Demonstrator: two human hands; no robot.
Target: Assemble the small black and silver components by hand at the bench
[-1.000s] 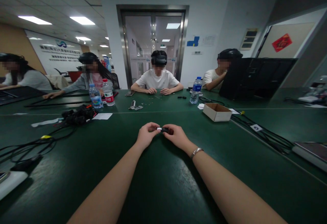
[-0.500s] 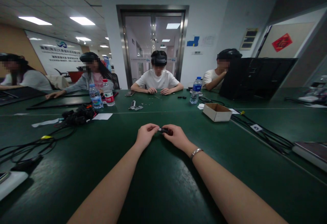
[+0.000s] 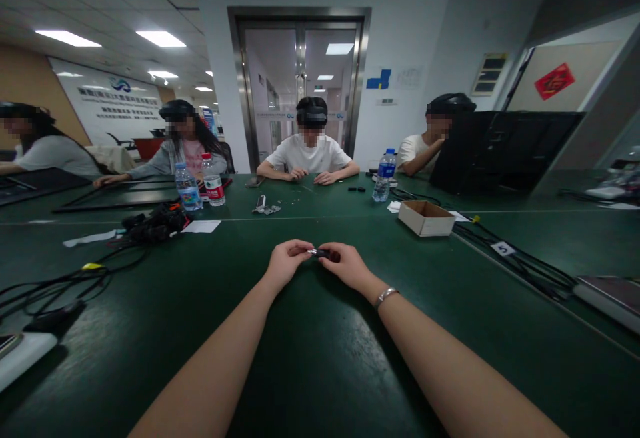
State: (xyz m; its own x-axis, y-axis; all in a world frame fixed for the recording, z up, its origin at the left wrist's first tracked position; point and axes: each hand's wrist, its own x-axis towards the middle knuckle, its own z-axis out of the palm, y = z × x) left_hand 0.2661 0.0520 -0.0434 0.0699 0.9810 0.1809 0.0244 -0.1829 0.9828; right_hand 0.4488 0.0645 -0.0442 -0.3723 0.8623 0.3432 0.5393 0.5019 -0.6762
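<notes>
Above the green table, a small black stick-shaped object with a shiny silver end is held level between my two hands. The fingertips of my left hand are closed at its silver end. My right hand, with a silver bracelet at the wrist, is wrapped round the black body. My fingers cover much of the object, and its exact kind cannot be made out.
An open cardboard box stands ahead to the right, near a water bottle. Black cables run along the right. Ahead left are two bottles, black gear and small metal parts. Several people in headsets sit across the table.
Both hands keep their hold on the black object, with slightly more of its silver end showing. The whole view has shifted very slightly.
</notes>
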